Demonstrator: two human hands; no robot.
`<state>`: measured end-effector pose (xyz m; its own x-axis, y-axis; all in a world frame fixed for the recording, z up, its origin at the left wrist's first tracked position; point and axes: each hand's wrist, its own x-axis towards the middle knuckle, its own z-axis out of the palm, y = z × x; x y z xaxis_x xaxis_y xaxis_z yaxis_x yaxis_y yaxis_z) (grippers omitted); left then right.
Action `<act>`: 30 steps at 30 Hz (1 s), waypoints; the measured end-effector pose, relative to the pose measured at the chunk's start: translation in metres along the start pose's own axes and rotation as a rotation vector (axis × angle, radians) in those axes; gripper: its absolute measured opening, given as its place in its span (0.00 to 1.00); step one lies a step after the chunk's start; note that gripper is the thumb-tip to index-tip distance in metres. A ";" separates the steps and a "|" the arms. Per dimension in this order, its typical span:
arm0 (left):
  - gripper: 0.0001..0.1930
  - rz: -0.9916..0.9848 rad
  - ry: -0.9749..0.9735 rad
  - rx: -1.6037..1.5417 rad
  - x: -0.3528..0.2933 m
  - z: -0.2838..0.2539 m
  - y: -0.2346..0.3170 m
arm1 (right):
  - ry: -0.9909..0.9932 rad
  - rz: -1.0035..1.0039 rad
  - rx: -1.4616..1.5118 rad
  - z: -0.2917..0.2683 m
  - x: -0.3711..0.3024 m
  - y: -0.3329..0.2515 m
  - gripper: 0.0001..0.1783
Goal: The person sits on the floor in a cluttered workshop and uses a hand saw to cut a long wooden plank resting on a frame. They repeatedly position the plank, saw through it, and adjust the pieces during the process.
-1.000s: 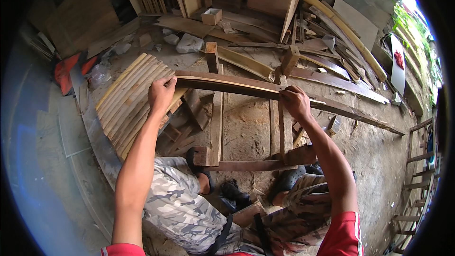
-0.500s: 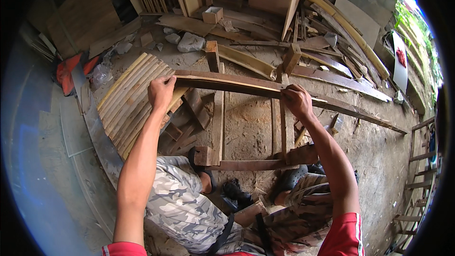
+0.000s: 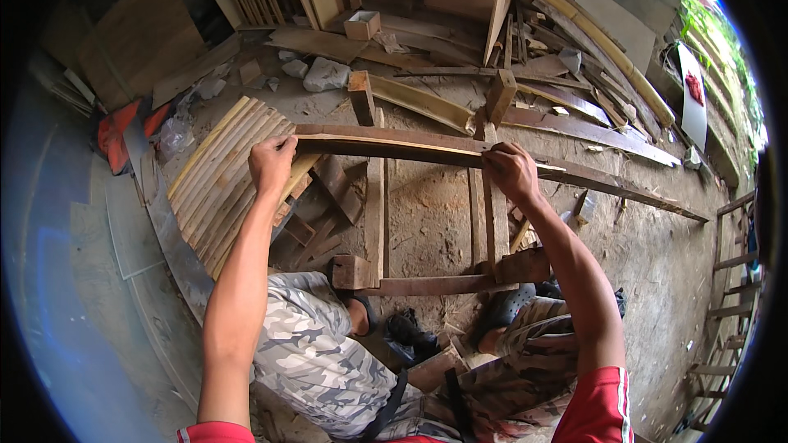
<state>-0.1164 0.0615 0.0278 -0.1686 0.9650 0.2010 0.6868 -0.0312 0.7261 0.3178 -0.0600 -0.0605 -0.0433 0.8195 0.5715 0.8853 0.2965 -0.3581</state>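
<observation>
A long dark wooden board [image 3: 394, 146] lies across the far part of a wooden frame [image 3: 375, 213] on the ground, its right end reaching well past the frame. Along the board runs a thin pale strip [image 3: 410, 143]; I cannot tell whether it is wood or a measuring tape. My left hand [image 3: 272, 166] is closed in a pinch at the strip's left end, by the board's end. Farther right, my right hand [image 3: 512, 171] pinches the strip against the board, fingers curled over the edge. The strip's pale tip shows just beyond that hand.
A slatted wooden panel [image 3: 230, 180] lies to the left. Two short posts [image 3: 361, 97] rise at the frame's far corners. Beyond are a grey block [image 3: 330, 74], a small box [image 3: 362, 25] and piled scrap wood [image 3: 607, 86]. A ladder-like rack [image 3: 729, 312] stands right.
The view has shifted slightly. Both hands keep their pinch at about the same places on the strip and board.
</observation>
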 end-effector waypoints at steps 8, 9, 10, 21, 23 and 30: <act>0.16 0.058 0.027 0.006 0.004 -0.002 -0.007 | 0.030 -0.017 0.019 0.005 0.000 0.001 0.07; 0.16 0.057 0.023 0.006 0.005 -0.001 -0.007 | 0.034 -0.021 0.022 0.005 0.000 0.001 0.07; 0.16 0.055 0.020 0.007 0.005 -0.001 -0.008 | 0.043 -0.026 0.031 0.005 -0.001 0.001 0.07; 0.15 0.034 -0.009 0.005 0.007 0.001 -0.007 | 0.098 -0.024 0.071 0.011 -0.006 0.006 0.07; 0.15 -0.022 -0.061 0.016 0.005 -0.001 0.001 | 0.097 -0.021 0.077 0.012 -0.006 0.008 0.06; 0.16 -0.051 -0.069 -0.067 0.007 -0.004 -0.001 | 0.136 -0.084 0.035 0.016 -0.003 0.013 0.08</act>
<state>-0.1216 0.0673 0.0314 -0.1513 0.9813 0.1187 0.6295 0.0031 0.7770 0.3220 -0.0509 -0.0782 -0.0516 0.7177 0.6945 0.8645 0.3803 -0.3287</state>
